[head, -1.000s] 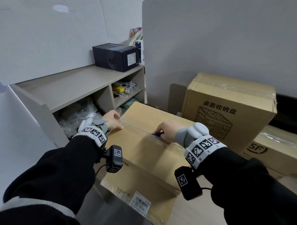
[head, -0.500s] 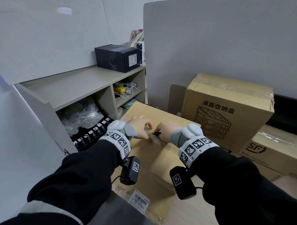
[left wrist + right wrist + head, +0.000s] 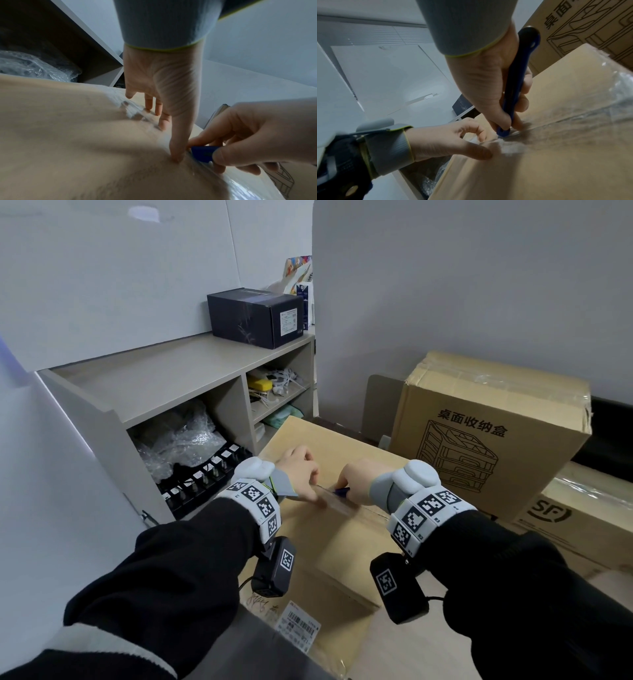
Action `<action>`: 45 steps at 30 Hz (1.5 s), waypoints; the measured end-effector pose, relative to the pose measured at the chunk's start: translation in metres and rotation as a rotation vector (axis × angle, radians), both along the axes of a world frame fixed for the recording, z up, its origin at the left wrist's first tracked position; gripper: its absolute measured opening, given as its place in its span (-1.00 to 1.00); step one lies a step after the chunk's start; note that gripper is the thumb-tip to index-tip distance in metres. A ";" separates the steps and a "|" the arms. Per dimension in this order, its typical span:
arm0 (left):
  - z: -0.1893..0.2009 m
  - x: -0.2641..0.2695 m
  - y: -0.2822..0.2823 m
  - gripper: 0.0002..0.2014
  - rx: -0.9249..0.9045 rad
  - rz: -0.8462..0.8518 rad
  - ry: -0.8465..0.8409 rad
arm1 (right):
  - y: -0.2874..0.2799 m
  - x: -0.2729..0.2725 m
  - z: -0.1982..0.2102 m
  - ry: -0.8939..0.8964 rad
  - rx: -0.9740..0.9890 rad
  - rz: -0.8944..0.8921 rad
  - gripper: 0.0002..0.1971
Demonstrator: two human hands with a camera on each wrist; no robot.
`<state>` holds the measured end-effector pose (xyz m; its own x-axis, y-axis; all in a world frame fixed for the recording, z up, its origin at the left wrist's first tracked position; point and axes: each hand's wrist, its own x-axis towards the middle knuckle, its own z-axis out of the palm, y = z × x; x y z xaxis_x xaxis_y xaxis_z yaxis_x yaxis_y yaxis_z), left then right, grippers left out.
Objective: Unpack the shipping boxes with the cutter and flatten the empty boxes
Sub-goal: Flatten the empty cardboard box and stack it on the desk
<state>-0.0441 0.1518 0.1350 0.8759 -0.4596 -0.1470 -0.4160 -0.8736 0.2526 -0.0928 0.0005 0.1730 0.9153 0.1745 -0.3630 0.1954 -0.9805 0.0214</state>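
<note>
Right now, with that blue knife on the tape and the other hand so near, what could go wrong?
The left hand presses the box with its thumb right beside the cutter tip on the taped seam; a slip could probably nick it. The right hand grips the cutter steeply, so pressing deep might score what is inside. The box also overhangs its support, so it might tip.

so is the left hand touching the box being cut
Touching. The left wrist view shows the left hand with thumb and fingertips pressed onto the taped top of the box, beside the blue cutter.
</note>
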 end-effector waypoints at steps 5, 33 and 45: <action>0.003 0.002 0.000 -0.71 0.075 0.026 0.062 | -0.010 -0.009 0.001 0.040 0.058 0.039 -0.69; -0.037 -0.025 -0.002 -0.53 0.181 0.045 0.304 | -0.013 -0.038 -0.045 0.179 0.203 -0.116 -0.71; -0.035 -0.024 -0.002 -0.45 0.219 0.049 0.338 | 0.002 -0.024 -0.053 0.079 0.111 0.025 -0.69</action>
<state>-0.0680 0.1495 0.1004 0.7813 -0.3443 -0.5206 -0.2979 -0.9386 0.1738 -0.1169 0.0030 0.1196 0.8797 0.2398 -0.4107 0.2166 -0.9708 -0.1028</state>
